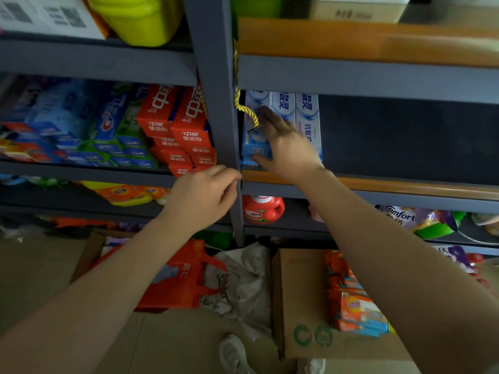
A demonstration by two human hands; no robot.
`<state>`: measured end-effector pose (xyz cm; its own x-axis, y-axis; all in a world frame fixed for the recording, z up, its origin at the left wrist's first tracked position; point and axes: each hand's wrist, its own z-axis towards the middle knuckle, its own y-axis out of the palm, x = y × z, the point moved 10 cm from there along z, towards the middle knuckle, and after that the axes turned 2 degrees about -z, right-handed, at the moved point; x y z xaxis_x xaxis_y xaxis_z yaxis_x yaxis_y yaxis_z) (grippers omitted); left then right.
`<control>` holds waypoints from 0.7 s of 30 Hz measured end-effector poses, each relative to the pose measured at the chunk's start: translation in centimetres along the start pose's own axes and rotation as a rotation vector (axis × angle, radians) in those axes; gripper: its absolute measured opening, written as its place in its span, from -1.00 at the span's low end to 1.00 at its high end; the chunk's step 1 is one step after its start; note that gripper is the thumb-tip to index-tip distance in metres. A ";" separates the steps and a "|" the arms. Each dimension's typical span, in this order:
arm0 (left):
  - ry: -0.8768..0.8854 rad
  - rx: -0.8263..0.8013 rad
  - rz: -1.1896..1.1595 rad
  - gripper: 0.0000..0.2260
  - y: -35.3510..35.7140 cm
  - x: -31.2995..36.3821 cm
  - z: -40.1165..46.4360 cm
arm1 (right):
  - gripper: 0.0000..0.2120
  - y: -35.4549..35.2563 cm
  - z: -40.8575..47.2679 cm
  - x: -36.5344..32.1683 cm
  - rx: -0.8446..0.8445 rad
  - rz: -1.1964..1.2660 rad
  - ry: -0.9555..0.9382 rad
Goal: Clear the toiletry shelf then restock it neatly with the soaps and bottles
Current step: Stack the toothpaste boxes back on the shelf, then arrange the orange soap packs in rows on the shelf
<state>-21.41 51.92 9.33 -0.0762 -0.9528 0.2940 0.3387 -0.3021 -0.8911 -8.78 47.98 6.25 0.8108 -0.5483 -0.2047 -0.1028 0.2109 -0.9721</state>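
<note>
Shelf upright [213, 76]: grey painted metal, matt. Toothpaste boxes [307, 114]: glossy printed card. Rope [247, 109]: yellow twisted cord. Carton [299, 300]: plain brown cardboard, matt (green printed symbols). Red detergent bottle [263, 209]: shiny plastic.

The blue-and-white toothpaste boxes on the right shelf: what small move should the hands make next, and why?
Probably the right hand should press the blue-and-white toothpaste boxes snugly left toward the grey upright post. Its fingers already lie spread across their fronts, and the shelf to their right is bare, so later stock needs that room. The left hand rests near the post, holding nothing visible.
</note>
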 end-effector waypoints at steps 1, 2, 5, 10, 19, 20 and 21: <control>0.003 0.002 -0.009 -0.73 0.1 0.0 0.0 | -0.21 0.2 -0.2 0.2 -0.004 -0.038 0.005; 0.005 0.001 -0.016 -0.73 0.2 0.0 0.0 | -0.18 0.3 -0.4 0.4 -0.009 -0.069 0.011; 0.016 -0.025 -0.021 -0.73 1.0 0.0 -0.1 | -0.17 0.5 -0.5 0.5 -0.021 -0.120 0.028; 0.032 -0.078 -0.010 -0.70 2.1 0.0 -0.1 | -0.18 0.6 0.4 0.2 -0.062 -0.146 0.038; 0.065 -0.161 -0.068 -0.69 6.7 3.3 -0.3 | -0.58 -2.3 -10.2 3.5 0.419 -0.114 0.041; 0.068 -0.184 -0.083 -0.70 7.9 4.1 -0.4 | -0.66 -2.1 -12.2 5.1 0.442 -0.091 0.082; 0.072 -0.213 -0.103 -0.71 9.1 5.1 -0.6 | -0.71 -1.7 -14.1 6.9 0.434 -0.056 0.141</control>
<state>-19.26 44.30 2.49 -0.1698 -0.9139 0.3687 0.1209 -0.3906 -0.9126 -11.12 32.40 4.86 0.7187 -0.6669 -0.1966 0.2140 0.4812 -0.8501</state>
